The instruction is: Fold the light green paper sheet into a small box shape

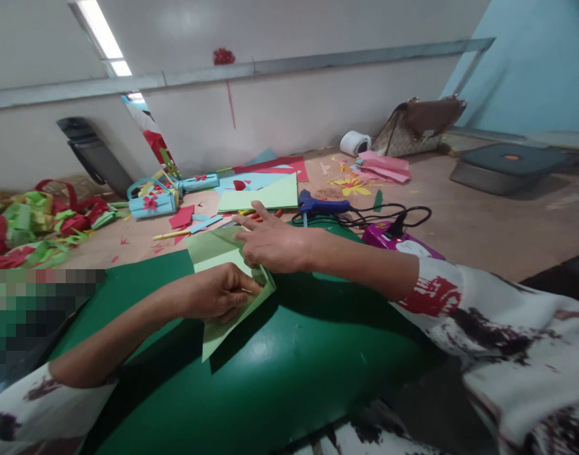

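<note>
A folded sheet of light green paper (216, 243) lies at a slant over a smooth dark green surface (270, 379). My left hand (218, 294) is closed on the near part of the paper, its fingertips tucked at the raised fold. Lying over the far part, my right hand (280, 245) has its thumb and fingers apart and presses on the sheet. Part of the paper is hidden under both hands. Just beyond them is a flat stack of pale green paper (270, 193), with a blue glue gun (323, 204) beside it.
Behind are small light blue paper bags (152, 203), red scraps (182, 217) and a yellow pencil (170, 235). A grey bottle (97, 158) leans at the left near paper strips (24, 227). Rightward are a purple power strip (389, 237), black cables, a handbag (420, 126) and a lidded container (507, 167).
</note>
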{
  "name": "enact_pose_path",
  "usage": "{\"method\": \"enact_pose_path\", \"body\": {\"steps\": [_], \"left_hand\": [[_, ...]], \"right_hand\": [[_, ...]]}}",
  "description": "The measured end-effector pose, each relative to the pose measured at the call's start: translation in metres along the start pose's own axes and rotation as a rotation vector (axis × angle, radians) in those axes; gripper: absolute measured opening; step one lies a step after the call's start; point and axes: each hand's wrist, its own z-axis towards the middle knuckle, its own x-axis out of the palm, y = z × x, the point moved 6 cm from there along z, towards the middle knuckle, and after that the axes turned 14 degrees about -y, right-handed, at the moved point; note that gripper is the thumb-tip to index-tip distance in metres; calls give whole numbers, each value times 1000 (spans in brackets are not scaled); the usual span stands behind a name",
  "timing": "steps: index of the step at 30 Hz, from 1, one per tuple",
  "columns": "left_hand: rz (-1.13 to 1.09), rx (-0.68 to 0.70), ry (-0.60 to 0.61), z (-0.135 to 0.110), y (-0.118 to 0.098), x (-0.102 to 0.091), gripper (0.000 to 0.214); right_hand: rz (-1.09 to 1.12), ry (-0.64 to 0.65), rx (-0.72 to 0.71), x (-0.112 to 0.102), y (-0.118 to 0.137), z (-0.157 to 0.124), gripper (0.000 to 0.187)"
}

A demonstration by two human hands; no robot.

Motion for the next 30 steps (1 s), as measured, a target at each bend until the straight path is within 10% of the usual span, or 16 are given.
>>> {"method": "enact_pose_path", "body": {"steps": [8, 16, 30], "left_hand": [[39, -34, 27, -1, 4, -3, 26], [98, 102, -302, -24, -16, -71, 45], [428, 242, -468, -51, -49, -87, 16]], "right_hand": [[58, 20, 7, 1, -1, -1, 25], [177, 52, 76, -6, -16, -5, 35], [459, -42, 253, -36, -36, -9, 14]]}}
